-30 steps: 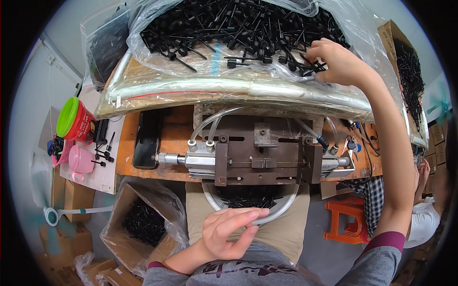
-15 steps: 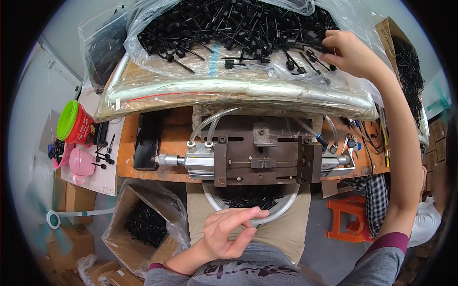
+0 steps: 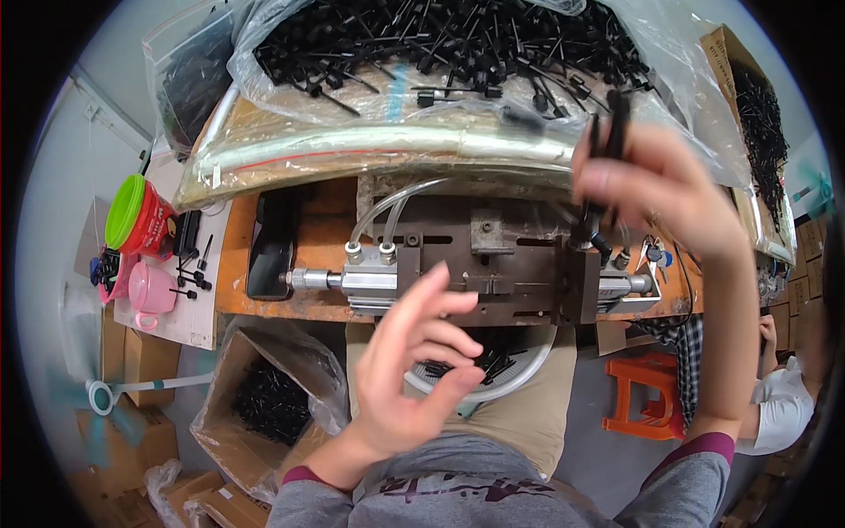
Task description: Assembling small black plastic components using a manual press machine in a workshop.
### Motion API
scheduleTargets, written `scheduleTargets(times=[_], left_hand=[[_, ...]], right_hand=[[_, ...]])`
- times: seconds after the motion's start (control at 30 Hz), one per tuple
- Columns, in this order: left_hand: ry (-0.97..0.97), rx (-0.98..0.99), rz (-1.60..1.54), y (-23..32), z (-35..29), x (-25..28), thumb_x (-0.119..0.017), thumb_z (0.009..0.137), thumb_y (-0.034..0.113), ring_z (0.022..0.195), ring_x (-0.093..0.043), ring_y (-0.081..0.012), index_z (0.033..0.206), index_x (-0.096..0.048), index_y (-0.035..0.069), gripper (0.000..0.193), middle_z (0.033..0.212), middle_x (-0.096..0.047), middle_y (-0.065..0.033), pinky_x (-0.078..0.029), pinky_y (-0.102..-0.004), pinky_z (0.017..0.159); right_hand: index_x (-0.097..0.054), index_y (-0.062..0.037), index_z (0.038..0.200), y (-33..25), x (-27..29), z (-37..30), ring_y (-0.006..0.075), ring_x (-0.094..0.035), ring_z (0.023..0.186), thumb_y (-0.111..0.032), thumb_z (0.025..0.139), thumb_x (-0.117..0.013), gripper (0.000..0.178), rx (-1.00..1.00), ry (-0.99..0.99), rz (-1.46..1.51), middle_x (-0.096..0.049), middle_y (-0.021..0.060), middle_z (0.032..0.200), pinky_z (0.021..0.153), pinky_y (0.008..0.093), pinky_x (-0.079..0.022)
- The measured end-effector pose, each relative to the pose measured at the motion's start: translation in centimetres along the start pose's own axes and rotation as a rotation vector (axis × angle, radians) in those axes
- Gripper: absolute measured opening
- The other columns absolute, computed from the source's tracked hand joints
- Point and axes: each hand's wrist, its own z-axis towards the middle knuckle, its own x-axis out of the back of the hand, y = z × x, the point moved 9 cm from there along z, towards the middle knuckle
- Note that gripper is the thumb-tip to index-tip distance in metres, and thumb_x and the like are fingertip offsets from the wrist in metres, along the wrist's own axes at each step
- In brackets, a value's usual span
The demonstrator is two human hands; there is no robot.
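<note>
My right hand [image 3: 656,180] is raised over the right end of the metal fixture, closed around several black stemmed plastic parts [image 3: 609,145], somewhat blurred. My left hand [image 3: 400,374] is in front of the fixture with its fingers spread and nothing in them, partly covering the fixture's front edge. The dark metal clamping fixture [image 3: 440,224] has a silver air cylinder [image 3: 370,286] on its left, and its centre slot looks bare. A white basket [image 3: 528,380] on my lap holds small black pieces [image 3: 497,356]. Behind the fixture, a heap of black stemmed parts [image 3: 458,44] lies on a plastic-covered tray [image 3: 290,163].
A black phone-like slab [image 3: 271,251] lies left of the fixture, near a pink cup [image 3: 151,289] and a red bucket [image 3: 154,224]. Below left stands a lined carton [image 3: 216,418] of black pieces. An orange stool [image 3: 638,396] and another person's sleeve [image 3: 783,418] are at right.
My right hand has come from the heap toward the fixture, bringing black stemmed parts along. My left hand has lifted away from the basket rim, moved up toward the fixture and spread its fingers.
</note>
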Motion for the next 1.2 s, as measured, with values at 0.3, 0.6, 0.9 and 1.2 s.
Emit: scheduleTargets(times=[0.3, 0.6, 0.9, 1.2], left_hand=[[-0.170, 0.270, -0.590, -1.8, 0.0, -1.0, -0.071, 0.083, -0.010, 0.083, -0.069, -0.0182, 0.117, -0.065, -0.010, 0.034, 0.103, -0.067, -0.0188, -0.059, -0.0269, 0.070], [-0.001, -0.433, 0.677, 0.1, -1.2, -2.2, -0.081, 0.069, -0.004, 0.069, -0.063, -0.0211, 0.113, -0.070, -0.005, 0.046, 0.086, -0.063, -0.0099, -0.052, -0.0320, 0.059], [-0.085, -0.385, 0.896, -5.3, -1.9, -5.1, -0.080, 0.070, 0.004, 0.075, -0.063, -0.0219, 0.122, -0.068, 0.005, 0.053, 0.096, -0.063, -0.0077, -0.051, -0.0331, 0.062], [-0.136, -0.288, 0.766, -5.2, -1.1, -5.0, -0.081, 0.069, 0.002, 0.075, -0.064, -0.0237, 0.121, -0.067, 0.002, 0.054, 0.092, -0.063, -0.0089, -0.051, -0.0338, 0.065]], right_hand=[[-0.064, -0.0002, 0.089, 1.6, -10.0, -4.3, 0.0214, -0.059, 0.063, -0.008, 0.085, -0.071, 0.012, 0.029, -0.256, 0.014, -0.059, 0.0086, 0.077, 0.055, 0.0320, -0.043], [-0.065, 0.0025, 0.093, 5.6, -7.9, -8.8, 0.0032, -0.048, 0.065, -0.011, 0.092, -0.067, 0.014, -0.266, 0.275, 0.474, -0.059, -0.0008, 0.078, 0.054, 0.0192, -0.036], [-0.067, 0.0041, 0.088, 5.3, -9.7, -10.1, 0.0096, -0.054, 0.068, -0.011, 0.088, -0.068, 0.015, -0.233, 0.392, 0.548, -0.062, 0.0055, 0.082, 0.059, 0.0236, -0.040], [-0.067, 0.0060, 0.087, 5.8, -10.4, -10.4, 0.0124, -0.057, 0.069, -0.005, 0.084, -0.069, 0.012, -0.236, 0.425, 0.550, -0.064, 0.0085, 0.083, 0.061, 0.0243, -0.043]])
